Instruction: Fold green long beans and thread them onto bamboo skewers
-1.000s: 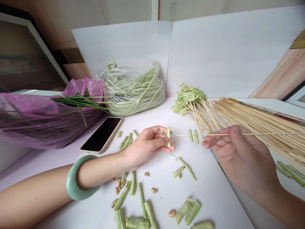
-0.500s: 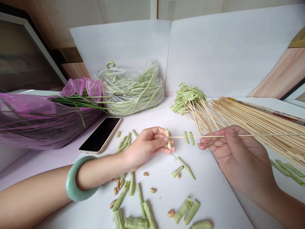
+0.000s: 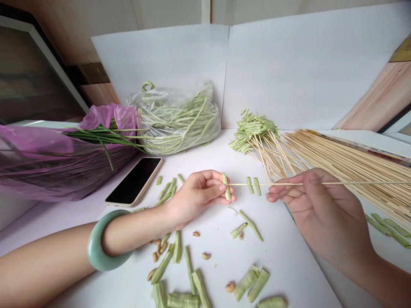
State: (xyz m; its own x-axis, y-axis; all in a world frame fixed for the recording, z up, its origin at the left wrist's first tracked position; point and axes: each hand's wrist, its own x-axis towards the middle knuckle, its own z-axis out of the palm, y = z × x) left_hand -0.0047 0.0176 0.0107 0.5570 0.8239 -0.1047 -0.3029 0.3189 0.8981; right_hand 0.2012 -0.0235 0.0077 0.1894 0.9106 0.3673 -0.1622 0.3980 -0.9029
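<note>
- Left hand [image 3: 201, 192]: thumb and fingers closed on a green bean segment [image 3: 226, 187], pinched roughly upright. The fingers behind the segment are bent.
- Right hand [image 3: 327, 209]: palm turned up, thumb pressing a bamboo skewer [image 3: 295, 184] against the fingers.
- Skewer: lies nearly horizontal, running from the held segment at its left end, across the right hand, to the right edge of the view. Whether its tip has entered the held segment cannot be determined.
- Threaded bean segments [image 3: 253, 186]: two, mounted crosswise on the skewer between the hands, slightly apart from each other.
- Below the hands: loose bean pieces [image 3: 163, 263] and tan bean seeds [image 3: 206, 256] lie scattered on the white work surface [image 3: 276, 248].
- Left forearm: wears a pale green bangle [image 3: 102, 239].
- Left, beyond the forearm: smartphone [image 3: 134, 182], face up, screen dark.
- Far left: purple plastic bag [image 3: 58, 167] with thin green stalks [image 3: 105, 134] projecting to the right. Adjacent on its right: clear plastic bag [image 3: 180, 122] of long beans.
- Far, right of centre: finished bean skewers [image 3: 255, 130], piled, bean ends away from the hands.
- Right: bare bamboo skewers [image 3: 346, 164], in a spread stack; flat green bean pods [image 3: 390, 226] lie nearer.
</note>
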